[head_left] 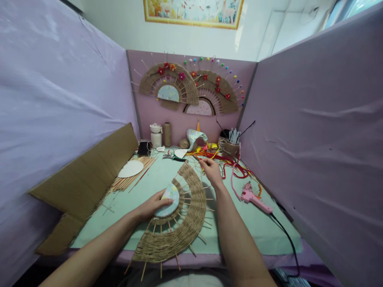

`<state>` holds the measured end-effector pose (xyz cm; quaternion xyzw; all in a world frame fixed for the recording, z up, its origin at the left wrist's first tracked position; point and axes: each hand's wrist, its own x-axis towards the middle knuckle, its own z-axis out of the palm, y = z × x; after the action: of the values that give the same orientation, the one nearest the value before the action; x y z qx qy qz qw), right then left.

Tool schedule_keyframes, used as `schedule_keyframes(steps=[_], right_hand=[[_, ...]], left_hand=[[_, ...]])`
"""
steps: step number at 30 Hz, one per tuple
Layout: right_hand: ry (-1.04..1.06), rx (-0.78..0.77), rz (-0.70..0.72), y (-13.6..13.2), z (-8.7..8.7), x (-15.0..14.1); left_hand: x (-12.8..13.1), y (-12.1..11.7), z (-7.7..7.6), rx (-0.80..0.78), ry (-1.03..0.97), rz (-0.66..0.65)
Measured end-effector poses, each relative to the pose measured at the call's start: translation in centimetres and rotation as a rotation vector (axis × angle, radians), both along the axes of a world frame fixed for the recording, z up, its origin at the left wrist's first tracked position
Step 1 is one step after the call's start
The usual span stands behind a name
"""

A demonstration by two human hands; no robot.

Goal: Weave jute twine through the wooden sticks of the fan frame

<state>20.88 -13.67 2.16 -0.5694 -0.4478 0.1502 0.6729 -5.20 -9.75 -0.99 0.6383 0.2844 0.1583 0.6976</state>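
Note:
A woven half-ring twine fan [197, 201] lies tilted over the table's front, thin wooden sticks poking out past its outer edge. Its pale blue patterned half-disc centre [171, 204] is gripped by my left hand [156, 204], thumb on top. Just beyond the fan's upper end, my right hand [212, 171] is closed in a pinch. Something thin and dark seems to be at its fingertips, too small to name. Green-handled pliers [174, 158] lie left of that hand, and red and yellow fuzzy stems [236, 169] lie behind and right of it.
A pink glue gun [255, 199] rests at the right, its cord running off the front edge. Wooden sticks [128, 177], a white oval [131, 169] and folded cardboard [89, 187] are at left. A jar [156, 136], twine spool [167, 134] and stick pot [231, 148] stand behind.

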Motion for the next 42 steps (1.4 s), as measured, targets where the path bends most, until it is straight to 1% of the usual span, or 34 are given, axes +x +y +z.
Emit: schedule_keyframes(steps=[4,6,9,12,16,19,21,24,26,29,36,42], right_hand=[[0.019,0.037,-0.062,0.10,0.02,0.17],[0.039,0.042,-0.040,0.05,0.07,0.21],[0.053,0.002,0.062,-0.26,0.18,0.20],[0.085,-0.045,0.176,-0.63,0.30,0.17],[0.291,-0.080,0.347,-0.71,0.36,0.15],[0.416,-0.076,0.439,-0.53,0.25,0.06],[0.424,-0.105,0.484,-0.46,0.12,-0.07],[0.405,-0.190,0.533,-0.55,-0.05,-0.34],[0.400,-0.232,0.550,-0.67,-0.07,-0.50],[0.405,-0.247,0.551,-0.78,-0.04,-0.62],[0.403,-0.194,0.577,-0.52,-0.13,-0.38],[0.368,-0.171,0.523,-0.35,-0.03,-0.06]], left_hand=[[0.00,0.02,0.04,0.023,0.011,-0.009],[0.01,0.06,0.04,0.034,0.010,-0.005],[0.02,0.06,0.07,0.021,0.003,0.023],[0.02,-0.08,0.23,-0.041,-0.020,0.041],[-0.02,-0.36,0.56,-0.119,-0.076,0.060],[-0.03,-0.45,0.63,-0.145,-0.088,0.086],[-0.03,-0.46,0.61,-0.151,-0.086,0.098],[-0.02,-0.47,0.51,-0.150,-0.082,0.110],[0.01,-0.47,0.40,-0.147,-0.086,0.117],[0.05,-0.43,0.19,-0.143,-0.094,0.123],[0.10,-0.33,0.20,-0.133,-0.127,0.175],[0.17,-0.45,0.68,-0.130,-0.153,0.197]])
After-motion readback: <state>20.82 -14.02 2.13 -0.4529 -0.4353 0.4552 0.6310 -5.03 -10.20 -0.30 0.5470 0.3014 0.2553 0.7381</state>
